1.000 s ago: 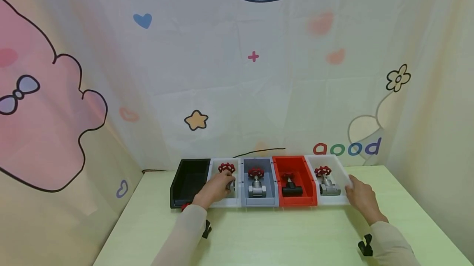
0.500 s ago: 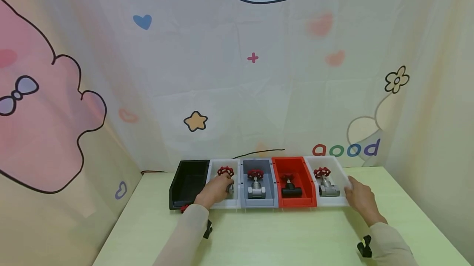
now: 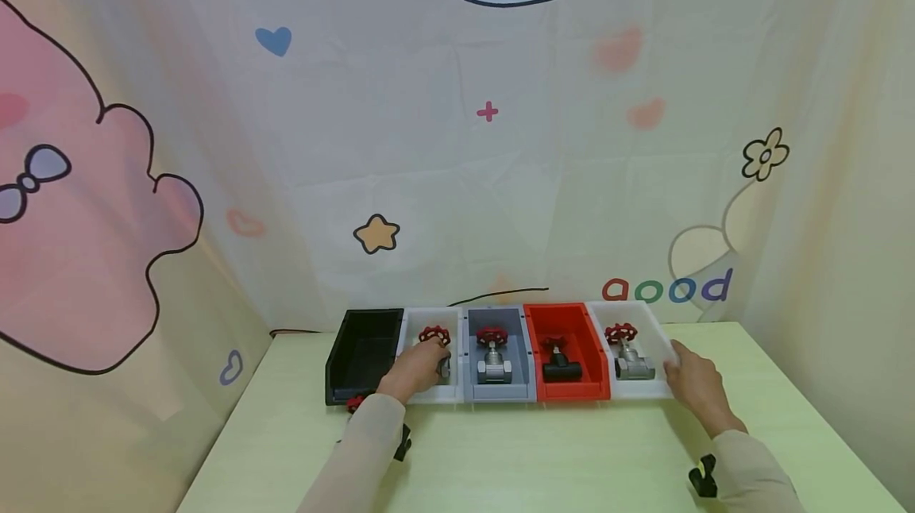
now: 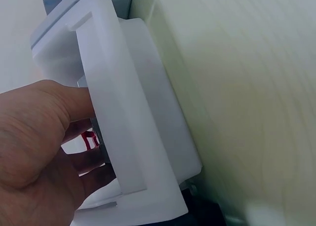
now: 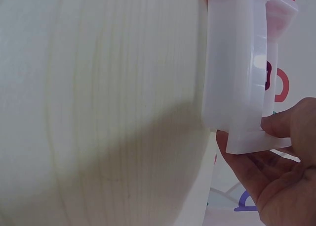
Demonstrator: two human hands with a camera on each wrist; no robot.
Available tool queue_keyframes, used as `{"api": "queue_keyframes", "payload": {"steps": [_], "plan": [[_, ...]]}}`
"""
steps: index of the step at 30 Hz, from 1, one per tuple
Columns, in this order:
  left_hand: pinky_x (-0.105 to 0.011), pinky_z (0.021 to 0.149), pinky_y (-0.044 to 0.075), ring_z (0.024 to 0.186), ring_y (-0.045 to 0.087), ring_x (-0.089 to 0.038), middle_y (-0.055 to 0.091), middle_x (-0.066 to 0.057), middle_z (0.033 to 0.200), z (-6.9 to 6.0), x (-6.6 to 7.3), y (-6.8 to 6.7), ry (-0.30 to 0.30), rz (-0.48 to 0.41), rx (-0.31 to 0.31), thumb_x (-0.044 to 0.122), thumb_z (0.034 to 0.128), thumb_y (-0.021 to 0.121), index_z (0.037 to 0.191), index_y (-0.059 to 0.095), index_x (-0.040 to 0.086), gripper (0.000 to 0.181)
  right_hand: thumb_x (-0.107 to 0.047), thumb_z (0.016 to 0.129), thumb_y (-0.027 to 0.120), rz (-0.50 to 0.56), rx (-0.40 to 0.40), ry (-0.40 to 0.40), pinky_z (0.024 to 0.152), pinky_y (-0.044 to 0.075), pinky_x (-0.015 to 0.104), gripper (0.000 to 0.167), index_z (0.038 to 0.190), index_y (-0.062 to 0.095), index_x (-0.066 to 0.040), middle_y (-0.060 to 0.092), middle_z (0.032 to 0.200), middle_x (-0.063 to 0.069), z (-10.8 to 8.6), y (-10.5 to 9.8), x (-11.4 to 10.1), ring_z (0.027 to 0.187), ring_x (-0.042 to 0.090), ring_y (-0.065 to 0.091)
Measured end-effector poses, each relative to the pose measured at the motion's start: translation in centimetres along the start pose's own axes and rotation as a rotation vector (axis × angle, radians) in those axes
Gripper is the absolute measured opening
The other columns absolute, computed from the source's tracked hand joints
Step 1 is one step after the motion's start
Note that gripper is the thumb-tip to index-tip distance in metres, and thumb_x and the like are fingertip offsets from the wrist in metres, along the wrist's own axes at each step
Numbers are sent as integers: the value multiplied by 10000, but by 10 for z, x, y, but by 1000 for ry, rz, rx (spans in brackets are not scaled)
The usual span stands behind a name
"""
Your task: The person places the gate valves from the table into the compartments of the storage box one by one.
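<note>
My left hand [image 3: 415,370] reaches into the white bin [image 4: 118,87] second from the left. Its thumb and fingers grip the body of a gate valve with a red handwheel [image 3: 434,334]; the bin's front wall partly hides the grip in the left wrist view. At the row's other end, my right hand [image 3: 696,382] pinches the side wall of the rightmost white bin [image 5: 242,102] between thumb and fingers. Inside that bin sits a silver gate valve [image 3: 632,362] with a red handwheel.
A grey bin [image 3: 468,390] holds a silver valve [image 3: 493,366], and a red bin [image 3: 596,390] holds a black-bodied valve [image 3: 562,370]. The black bin [image 3: 364,354] stands far left. Another red handwheel [image 3: 355,403] shows before it, partly behind my left forearm. A curtain [image 3: 429,140] hangs behind.
Both hands keep their places. My left forearm has shifted slightly right, so more of the red handwheel in front of the black bin shows.
</note>
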State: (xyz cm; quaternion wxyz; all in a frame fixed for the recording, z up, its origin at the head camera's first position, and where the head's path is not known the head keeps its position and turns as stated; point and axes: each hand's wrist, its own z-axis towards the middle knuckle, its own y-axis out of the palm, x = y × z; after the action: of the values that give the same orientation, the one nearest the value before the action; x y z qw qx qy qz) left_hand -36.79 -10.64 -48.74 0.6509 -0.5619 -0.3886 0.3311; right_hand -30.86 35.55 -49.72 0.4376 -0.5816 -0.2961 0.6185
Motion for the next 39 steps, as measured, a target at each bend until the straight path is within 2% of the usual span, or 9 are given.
{"api": "queue_keyframes", "payload": {"steps": [5, 10, 17, 31, 39], "plan": [[-415, 942, 529, 983, 643, -215, 651, -45, 1096, 2, 0, 3, -28, -7, -6, 34, 820, 732, 1129, 728, 110, 318, -112, 973, 485, 2, 1, 0, 776, 486, 606, 498, 1398, 376, 123, 535, 1230, 419, -1, 0, -1, 1006, 557, 586], [-402, 903, 538, 928, 636, -201, 661, -41, 1062, 2, 0, 6, -28, 5, 7, 17, 808, 729, 1092, 745, 114, 301, -115, 974, 478, 4, 1, -1, 764, 488, 599, 493, 1395, 378, 121, 538, 1225, 418, -1, 0, 0, 995, 555, 588], [-411, 891, 541, 945, 652, -211, 672, -42, 1066, 2, -1, 8, -29, 1, 23, 12, 813, 717, 1103, 756, 117, 311, -117, 977, 476, 7, -9, 13, 781, 488, 603, 506, 1408, 361, 121, 525, 1245, 419, -1, 1, 0, 1018, 559, 580], [-411, 845, 548, 933, 649, -192, 693, -32, 1083, 1, 1, 5, -44, -7, 23, -2, 826, 696, 1090, 765, 139, 308, -125, 985, 473, 7, -19, 35, 790, 489, 597, 519, 1424, 343, 119, 508, 1269, 419, 2, 1, 0, 1032, 550, 575], [-407, 929, 533, 1083, 653, -204, 705, -32, 1194, 0, 2, -2, -56, -41, -8, 7, 830, 694, 1158, 730, 121, 350, -114, 978, 475, 1, -8, 13, 789, 489, 606, 512, 1410, 354, 133, 514, 1255, 426, 0, 1, 0, 1024, 561, 579]]}}
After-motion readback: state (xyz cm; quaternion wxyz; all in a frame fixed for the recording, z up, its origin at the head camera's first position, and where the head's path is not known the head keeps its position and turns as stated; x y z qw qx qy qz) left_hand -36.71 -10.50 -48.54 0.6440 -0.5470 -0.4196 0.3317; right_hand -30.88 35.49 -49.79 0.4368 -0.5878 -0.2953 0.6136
